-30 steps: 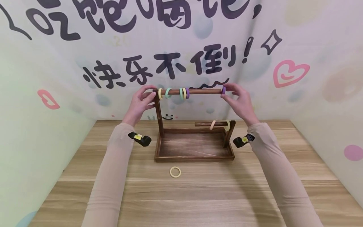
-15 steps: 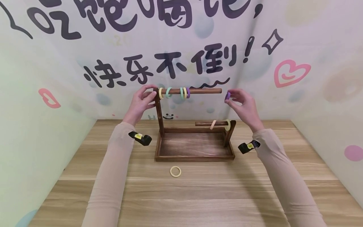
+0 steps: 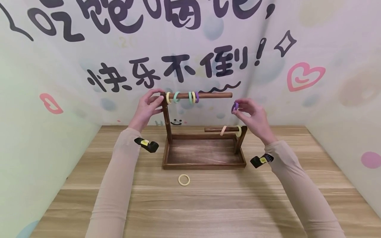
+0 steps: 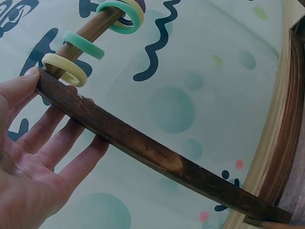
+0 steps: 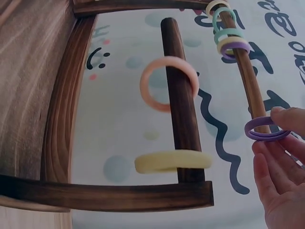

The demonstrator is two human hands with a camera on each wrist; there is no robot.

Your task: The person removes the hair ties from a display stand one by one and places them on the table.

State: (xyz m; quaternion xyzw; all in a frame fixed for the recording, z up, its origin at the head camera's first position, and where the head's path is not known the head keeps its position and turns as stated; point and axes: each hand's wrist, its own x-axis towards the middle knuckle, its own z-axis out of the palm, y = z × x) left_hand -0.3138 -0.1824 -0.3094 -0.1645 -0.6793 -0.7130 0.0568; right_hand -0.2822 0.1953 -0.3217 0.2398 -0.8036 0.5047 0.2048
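Observation:
My right hand pinches a purple ring between thumb and fingers, apart from the right end of the upper bar and slightly below it. In the right wrist view the purple ring overlaps the bar's end. My left hand holds the top of the wooden stand's tall post, thumb at the upper end and fingertips along its side. On the upper bar hang several rings: yellow, mint green, another mint and yellow, and a purple one.
The stand's tray sits on the wooden table. A shorter bar at its right carries a peach ring and a pale yellow ring. One yellow ring lies on the table in front. A printed cloth wall stands behind.
My right hand has drawn the purple ring off the upper bar's right end, then lowered it slightly and tilted it. My left hand has stayed on the post.

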